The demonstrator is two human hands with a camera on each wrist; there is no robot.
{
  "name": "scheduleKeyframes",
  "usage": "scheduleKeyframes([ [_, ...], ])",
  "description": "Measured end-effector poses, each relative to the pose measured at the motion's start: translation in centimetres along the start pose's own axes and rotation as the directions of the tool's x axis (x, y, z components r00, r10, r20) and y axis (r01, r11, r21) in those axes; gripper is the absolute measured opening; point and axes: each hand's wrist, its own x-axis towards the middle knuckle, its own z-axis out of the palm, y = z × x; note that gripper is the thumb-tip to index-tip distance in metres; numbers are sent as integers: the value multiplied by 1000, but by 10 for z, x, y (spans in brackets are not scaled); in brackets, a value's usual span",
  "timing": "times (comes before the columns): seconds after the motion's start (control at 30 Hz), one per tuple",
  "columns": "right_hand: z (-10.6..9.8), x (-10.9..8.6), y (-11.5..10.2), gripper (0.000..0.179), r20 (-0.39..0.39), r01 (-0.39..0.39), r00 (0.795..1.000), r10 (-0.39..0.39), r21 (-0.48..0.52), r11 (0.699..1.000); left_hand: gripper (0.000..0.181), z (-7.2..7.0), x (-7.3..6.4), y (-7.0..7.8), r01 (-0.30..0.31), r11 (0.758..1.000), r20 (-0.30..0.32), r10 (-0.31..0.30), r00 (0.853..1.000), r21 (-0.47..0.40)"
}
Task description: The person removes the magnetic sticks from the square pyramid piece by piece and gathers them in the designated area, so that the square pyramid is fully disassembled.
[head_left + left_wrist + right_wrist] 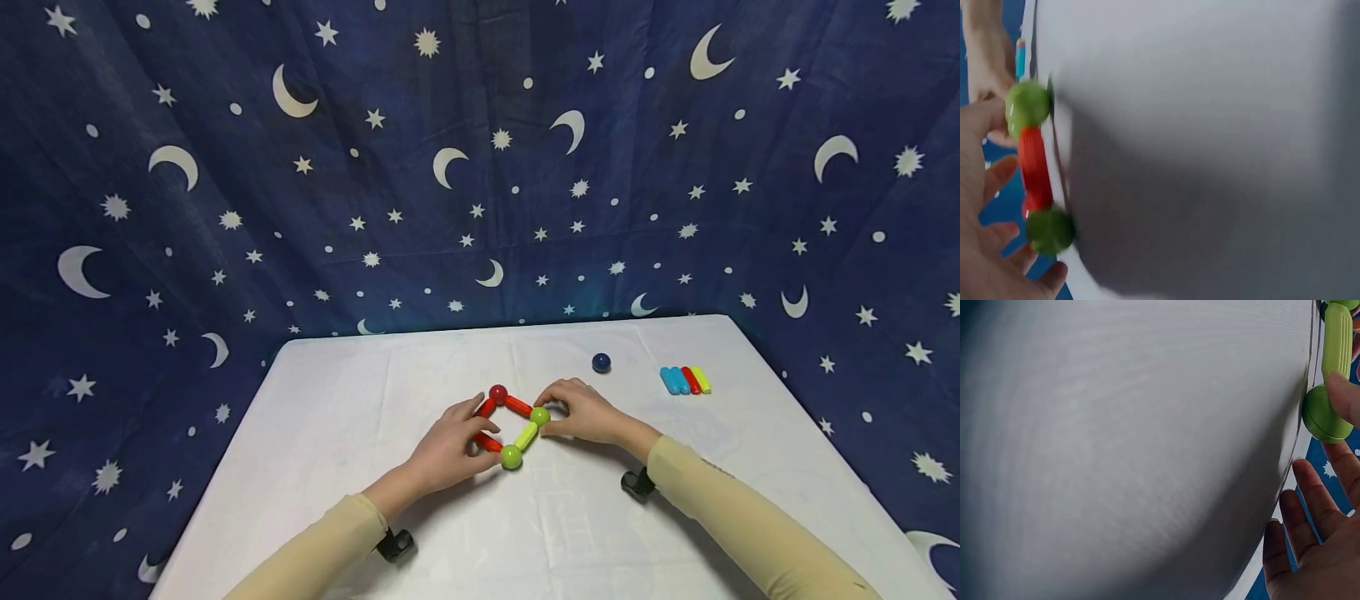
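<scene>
A four-sided frame of magnetic building rods and balls lies on the white table. It has a red ball at the far corner, a green ball at the right and another green ball nearest me. A yellow-green rod joins these two green balls; the other sides are red rods. My left hand holds the left side, thumb at the near ball, fingers around the left corner's green ball, hidden in the head view. My right hand pinches the right green ball between thumb and index finger.
A dark blue ball sits beyond my right hand. Farther right, several rods in blue, red and yellow lie side by side. A dark blue curtain with moons and stars hangs behind the white table.
</scene>
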Motion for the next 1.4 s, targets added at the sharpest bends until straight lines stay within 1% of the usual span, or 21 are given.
scheduleKeyframes([
  [0.07,0,-1,-1,39,0,2,1000,-2,8,1000,43,5,1,3,-23,999,-4,24,1000,30],
  [0.13,-1,-1,-1,38,-2,6,1000,-6,13,1000,42,7,2,4,-55,997,8,55,998,59],
  [0.27,-1,-1,-1,37,-4,11,1000,-11,22,1000,41,6,6,3,-118,989,55,113,992,87],
  [0.33,-1,0,0,36,-6,9,1000,-9,25,1000,41,4,8,1,-131,987,81,124,989,89],
  [0.47,1,0,2,36,-6,10,1000,-9,32,999,42,3,11,-1,-117,990,125,107,986,78],
  [0.57,2,1,4,36,-7,15,1000,-15,32,999,41,3,11,-2,-102,993,134,93,987,64],
  [0.73,1,1,5,36,0,10,1000,-10,39,999,39,1,8,-6,-73,996,114,66,991,55],
  [0.83,0,1,6,34,11,-2,1000,2,39,999,35,-4,5,-12,-39,999,103,36,994,32],
  [0.97,-1,1,6,36,14,-9,1000,9,17,1000,29,-11,3,-20,-25,999,81,23,996,20],
  [1.07,-2,1,5,42,15,-10,1000,10,5,1000,28,-13,3,-25,-33,998,72,30,997,46],
  [1.17,-2,1,5,46,18,-6,1000,6,3,1000,29,-14,3,-27,-36,997,77,31,997,68],
  [1.23,-2,2,5,45,21,-4,1000,4,5,1000,28,-13,3,-28,-45,996,73,39,997,79],
  [1.4,-2,3,3,38,20,-2,1000,2,6,1000,25,-13,4,-29,-43,996,65,37,997,84],
])
